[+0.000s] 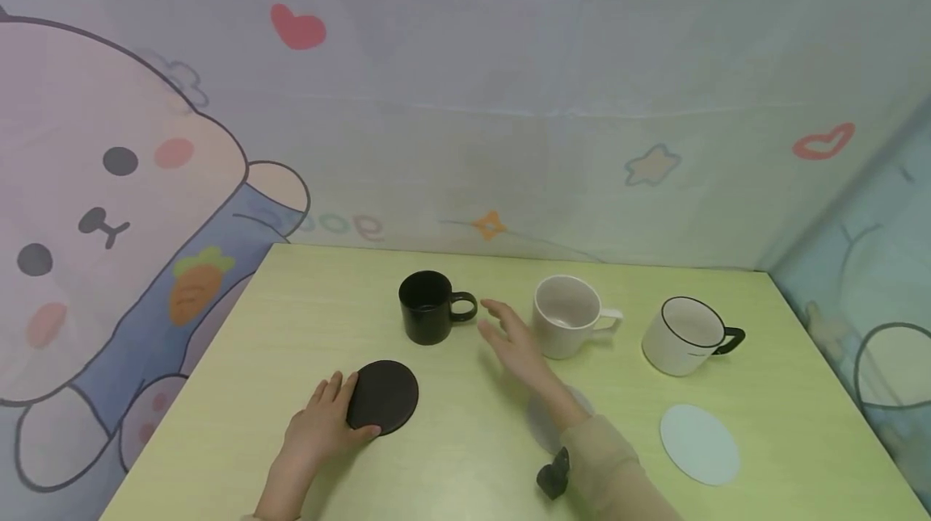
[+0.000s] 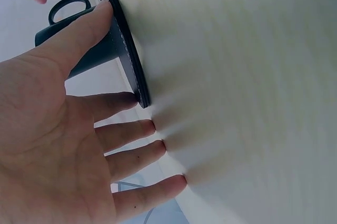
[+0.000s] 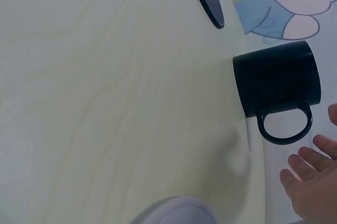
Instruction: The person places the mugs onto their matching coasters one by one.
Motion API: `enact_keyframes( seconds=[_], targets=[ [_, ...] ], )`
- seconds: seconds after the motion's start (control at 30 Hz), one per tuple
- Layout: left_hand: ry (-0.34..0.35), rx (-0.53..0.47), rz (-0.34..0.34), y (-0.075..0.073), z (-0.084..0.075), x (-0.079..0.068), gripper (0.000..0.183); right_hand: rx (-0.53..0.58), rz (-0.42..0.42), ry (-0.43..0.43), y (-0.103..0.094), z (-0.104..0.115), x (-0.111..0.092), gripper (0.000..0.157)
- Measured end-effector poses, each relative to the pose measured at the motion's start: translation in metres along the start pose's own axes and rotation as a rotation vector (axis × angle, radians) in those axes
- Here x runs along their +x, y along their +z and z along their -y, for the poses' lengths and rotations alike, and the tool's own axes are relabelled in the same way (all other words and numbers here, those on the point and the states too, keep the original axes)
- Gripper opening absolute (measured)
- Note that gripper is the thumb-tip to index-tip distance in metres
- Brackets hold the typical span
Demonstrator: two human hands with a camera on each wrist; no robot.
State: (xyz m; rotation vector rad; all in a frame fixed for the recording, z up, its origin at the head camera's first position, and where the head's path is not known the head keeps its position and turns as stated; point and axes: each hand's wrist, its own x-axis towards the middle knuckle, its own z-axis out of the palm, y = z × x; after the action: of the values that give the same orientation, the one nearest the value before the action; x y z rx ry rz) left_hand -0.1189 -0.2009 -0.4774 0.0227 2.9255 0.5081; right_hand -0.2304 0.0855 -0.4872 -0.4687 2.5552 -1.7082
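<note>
A round black coaster (image 1: 383, 397) lies on the table at the front left. My left hand (image 1: 323, 418) holds it by the rim, with the thumb (image 2: 95, 27) on one side and the index finger on the other. The remaining fingers of that hand rest on the tabletop. Behind the coaster stands an upright black mug (image 1: 427, 311), its handle turned to the right. My right hand (image 1: 518, 350) hovers just right of that handle, fingers spread and holding nothing. In the right wrist view, a gap shows between the fingertips and the handle of the black mug (image 3: 278, 79).
A white mug (image 1: 563, 331) stands right beside my right hand. Farther right is a white mug with a black rim and handle (image 1: 680, 341). A pale round coaster (image 1: 540, 424) lies partly hidden under my right forearm, and a white coaster (image 1: 700, 444) lies at the front right.
</note>
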Motion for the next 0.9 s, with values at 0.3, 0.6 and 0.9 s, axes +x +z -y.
enact_keyframes(
  seconds=[0.3, 0.6, 0.9],
  targets=[
    [-0.014, -0.005, -0.006, -0.001, -0.002, -0.001, 0.093, 0.09, 0.016, 0.024, 0.006, 0.001, 0.007, 0.05],
    [-0.013, 0.002, -0.034, 0.002, -0.001, 0.0, 0.093, 0.202, -0.097, 0.015, 0.016, -0.001, 0.021, 0.044],
    [-0.014, 0.026, -0.033, 0.004, 0.003, 0.0, 0.092, 0.239, -0.137, 0.016, 0.025, 0.001, 0.033, 0.038]
  ],
)
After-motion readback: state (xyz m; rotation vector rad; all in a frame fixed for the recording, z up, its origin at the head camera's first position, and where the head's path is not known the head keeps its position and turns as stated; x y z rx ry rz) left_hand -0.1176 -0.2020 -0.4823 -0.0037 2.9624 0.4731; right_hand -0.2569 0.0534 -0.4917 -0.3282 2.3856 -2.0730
